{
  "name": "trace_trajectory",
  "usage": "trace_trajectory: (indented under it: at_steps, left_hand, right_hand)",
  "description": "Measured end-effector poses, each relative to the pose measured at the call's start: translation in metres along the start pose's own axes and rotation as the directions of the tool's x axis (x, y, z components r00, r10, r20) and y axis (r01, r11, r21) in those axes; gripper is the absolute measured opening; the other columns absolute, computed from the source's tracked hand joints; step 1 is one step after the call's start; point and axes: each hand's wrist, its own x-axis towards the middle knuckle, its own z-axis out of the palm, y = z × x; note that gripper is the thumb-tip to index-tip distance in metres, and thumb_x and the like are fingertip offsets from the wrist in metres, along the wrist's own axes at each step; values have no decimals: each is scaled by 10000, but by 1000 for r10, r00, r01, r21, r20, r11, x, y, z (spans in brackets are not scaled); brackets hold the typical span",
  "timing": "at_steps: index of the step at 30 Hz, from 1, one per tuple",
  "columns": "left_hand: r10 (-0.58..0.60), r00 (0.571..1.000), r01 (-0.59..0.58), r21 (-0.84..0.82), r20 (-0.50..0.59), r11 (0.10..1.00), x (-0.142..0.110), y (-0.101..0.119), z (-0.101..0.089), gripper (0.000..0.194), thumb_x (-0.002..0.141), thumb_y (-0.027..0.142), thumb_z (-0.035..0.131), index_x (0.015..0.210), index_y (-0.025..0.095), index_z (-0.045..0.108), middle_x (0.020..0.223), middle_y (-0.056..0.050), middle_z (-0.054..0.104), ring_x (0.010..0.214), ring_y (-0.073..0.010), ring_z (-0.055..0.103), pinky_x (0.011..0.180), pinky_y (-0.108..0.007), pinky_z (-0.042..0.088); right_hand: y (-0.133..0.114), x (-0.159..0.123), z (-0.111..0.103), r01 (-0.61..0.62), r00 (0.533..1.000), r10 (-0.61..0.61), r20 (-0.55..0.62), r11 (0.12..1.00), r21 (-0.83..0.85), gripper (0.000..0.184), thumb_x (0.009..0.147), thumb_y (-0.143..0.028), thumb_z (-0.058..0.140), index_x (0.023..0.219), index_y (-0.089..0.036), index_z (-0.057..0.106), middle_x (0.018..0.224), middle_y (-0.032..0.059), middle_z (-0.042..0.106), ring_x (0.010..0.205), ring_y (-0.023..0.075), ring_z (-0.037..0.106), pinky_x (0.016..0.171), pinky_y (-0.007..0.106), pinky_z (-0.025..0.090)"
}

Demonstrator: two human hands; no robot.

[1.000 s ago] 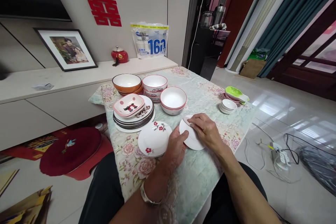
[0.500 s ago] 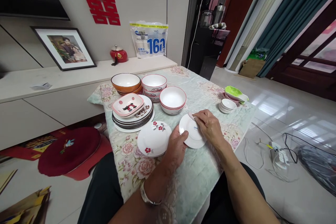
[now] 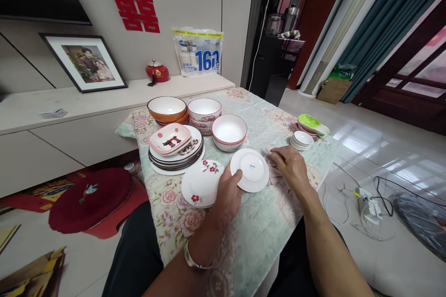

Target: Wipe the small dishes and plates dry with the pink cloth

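My left hand (image 3: 230, 190) grips the near left edge of a small white plate (image 3: 256, 177), thumb on top. The plate's underside faces up, with a small blue mark at its centre. Just right of it, apart from the plate, my right hand (image 3: 288, 162) is closed with fingertips together; what they pinch, if anything, I cannot make out. Partly behind my left hand lies a white plate with red flowers (image 3: 200, 185). Beyond it, pink square dishes (image 3: 170, 138) top a stack of plates (image 3: 177, 162). White bowls with red rims (image 3: 229, 131) stand past the held plate.
Orange bowls (image 3: 167, 107) and more red-rimmed bowls (image 3: 205, 110) stand at the table's back. Small white dishes (image 3: 302, 139) and a green leaf-shaped dish (image 3: 310, 123) sit near the right edge. A red stool (image 3: 94, 199) is on the floor at left.
My right hand, at the plate's far edge before, has moved right and off it. The plate in my left hand has shifted slightly left and up, uncovering its underside.
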Motion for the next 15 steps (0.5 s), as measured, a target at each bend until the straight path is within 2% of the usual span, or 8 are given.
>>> trace_trajectory:
  at_steps: [1,3,5,7,8,10,13,15]
  left_hand:
    - [3,1000,-3,-5,1,1000,1,0,0,547,745,202,707,1273,167,567,1223,-113,693,1174,-277,622,1006,-412,487]
    - [14,1000,-14,-15,-7,1000,2,-1,0,535,747,206,708,1262,164,573,1223,-119,693,1176,-284,621,1010,-422,488]
    - [22,999,-23,-27,-29,999,2,-1,0,524,745,193,703,1253,162,579,1233,-121,688,1187,-283,615,1024,-421,479]
    - [19,999,-21,-41,-36,999,3,-1,0,519,744,174,692,1251,163,583,1240,-118,686,1197,-277,610,1037,-413,470]
    - [13,999,-14,-46,-34,999,3,-1,0,514,745,168,686,1249,163,585,1237,-115,688,1197,-274,611,1040,-411,468]
    - [-6,1000,5,-42,-24,999,2,0,0,501,744,166,684,1236,163,593,1214,-110,700,1189,-275,616,1037,-414,470]
    - [-39,999,38,-11,-13,999,-1,0,0,471,726,173,699,1188,155,613,1159,-110,721,1169,-286,627,1023,-425,479]
    - [-60,998,60,9,1,998,-2,-1,1,451,709,183,710,1150,145,625,1129,-116,729,1157,-297,632,1013,-429,482]
  right_hand:
    - [3,-2,-1,24,990,-23,137,1000,-1,288,919,-386,551,1066,-220,735,991,95,674,950,255,594,857,398,450]
    - [10,-6,-6,74,929,-69,363,997,-1,435,819,-442,678,1213,-258,681,1143,98,657,1045,280,571,895,416,437]
    - [15,-10,-11,101,877,-90,472,995,1,654,712,-383,768,1337,-309,593,1278,95,592,1106,286,548,902,405,434]
    - [18,-11,-15,76,871,-59,488,997,-15,595,727,-271,720,1309,-316,608,1218,76,606,1041,249,572,852,354,439]
    - [19,-11,-17,39,889,-13,458,998,-47,465,762,-233,662,1224,-288,658,1111,66,634,956,225,588,799,326,437]
    - [19,-8,-20,-75,946,123,300,983,-168,205,829,-232,561,966,-214,713,868,52,627,772,197,566,675,295,398]
    - [16,-3,-19,-228,973,229,-31,930,-289,233,864,-344,534,743,-181,648,762,63,570,690,204,510,595,299,344]
    - [9,-2,-15,-183,981,162,-103,949,-255,213,854,-335,545,744,-181,642,813,81,574,745,221,525,623,311,373]
